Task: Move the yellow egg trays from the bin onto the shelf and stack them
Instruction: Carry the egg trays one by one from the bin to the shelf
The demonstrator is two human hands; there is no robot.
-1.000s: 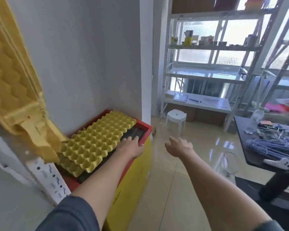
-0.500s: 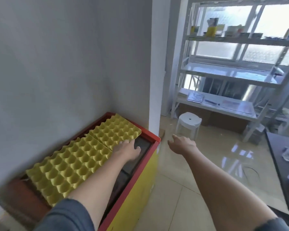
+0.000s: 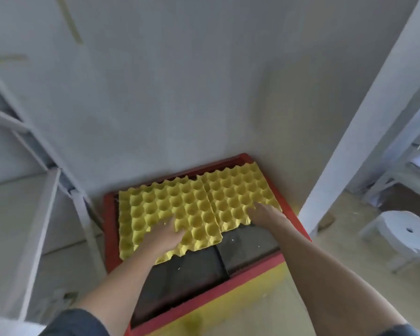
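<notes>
The wall fills most of what I see from here, and the pale frame of the shelf (image 3: 38, 197) stands off to the left of both hands. Below is the bin (image 3: 230, 291), red-rimmed with yellow sides and a dark floor showing on the near side of the fingers. Two yellow egg trays lie in it side by side, still not lifted: the left tray (image 3: 170, 207) and the right tray (image 3: 238, 190), their edges overlapping a little between the two hands.

A second ago only the left hand (image 3: 164, 236) was down on the trays while the right hand (image 3: 268, 214) hung out over the floor beyond the bin. Now both are in, and the view has swung to face the bin squarely. The left fingers lie spread and fairly flat on the near cells of the left tray; the right fingers are laid on the near corner of the right tray, though blur keeps me from telling whether they curl under its edge.

I'd judge a two-handed pickup is being set up; nothing has reached the shelf yet.
</notes>
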